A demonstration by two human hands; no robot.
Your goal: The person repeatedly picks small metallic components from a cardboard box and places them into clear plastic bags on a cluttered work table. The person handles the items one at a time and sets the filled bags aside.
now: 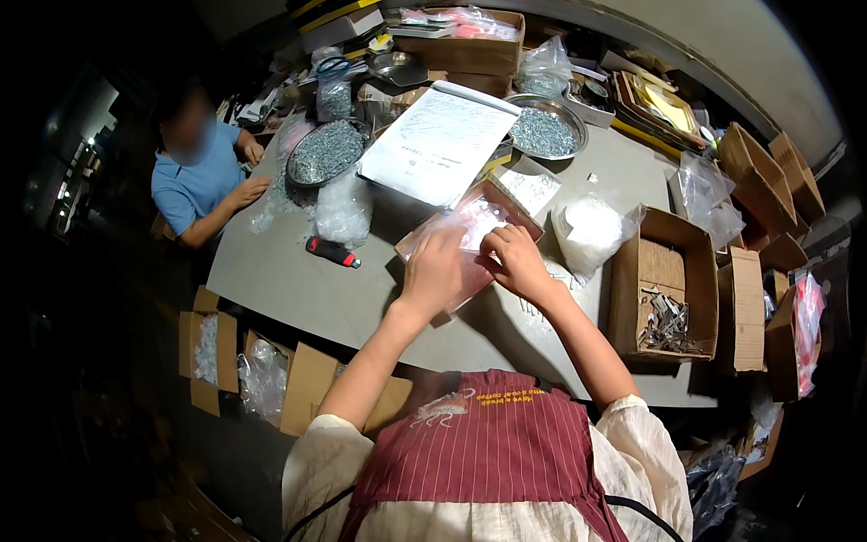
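My left hand [436,269] lies flat with fingers spread on a small clear plastic bag [470,237] that rests in a shallow pink tray [506,200] on the grey table [289,280]. My right hand [516,257] pinches the same bag at its right side, fingers curled on its edge. What the bag contains is too small to make out. Both forearms come up from my striped red apron at the bottom of the view.
A cardboard box [664,289] holding metal parts stands at my right, a bag of white pieces [589,230] beside it. Two metal bowls of grey screws [327,152] [544,131], a sheaf of papers [442,140] and a red-handled tool [331,252] lie further out. A person in blue [199,176] sits at the far left.
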